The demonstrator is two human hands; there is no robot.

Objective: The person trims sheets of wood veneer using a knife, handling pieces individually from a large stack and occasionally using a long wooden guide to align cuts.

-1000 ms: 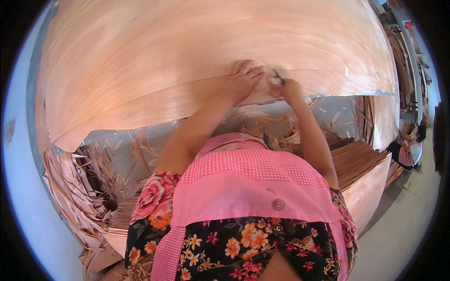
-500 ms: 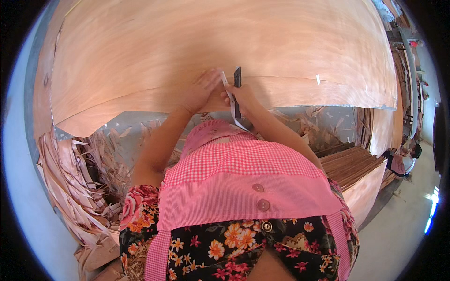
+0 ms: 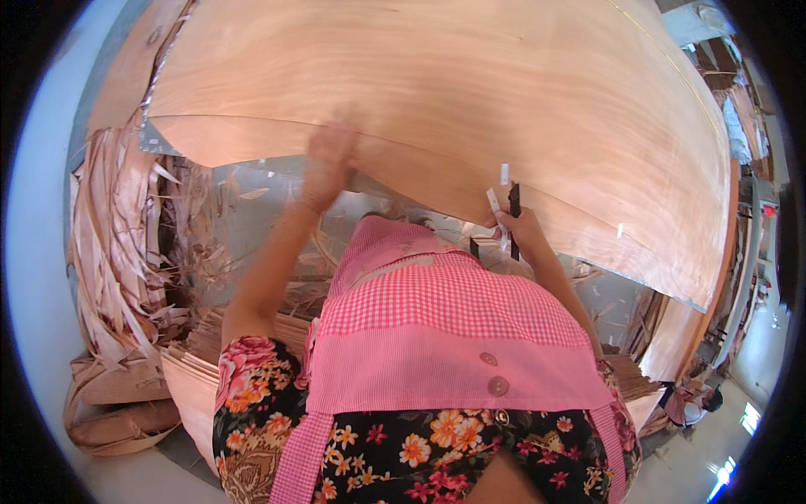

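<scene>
My left hand (image 3: 332, 155), blurred by motion, is at the near part of a large pale wood veneer sheet (image 3: 420, 76), near a long seam or cut line; its fingers are too smeared to read. Further right, at the sheet's front edge, my right hand (image 3: 522, 228) grips a black narrow tool (image 3: 515, 197), apparently a cutter, along with a white strip (image 3: 495, 202). Short white tape pieces, one (image 3: 504, 173) just beyond that hand and another (image 3: 620, 229) to its right, lie on the sheet.
Torn veneer scraps (image 3: 117, 244) hang and pile at the left. Stacked sheets (image 3: 189, 378) are below at left, with more at right. A grey surface (image 3: 252, 202) with shavings shows under the front edge. Another person (image 3: 693, 407) is at lower right, beside pale floor (image 3: 688, 479).
My left hand has moved leftward along the sheet, away from the right hand. The right hand, still holding tool and strip, has moved right and down. The view has shifted, tilting the sheet's edge.
</scene>
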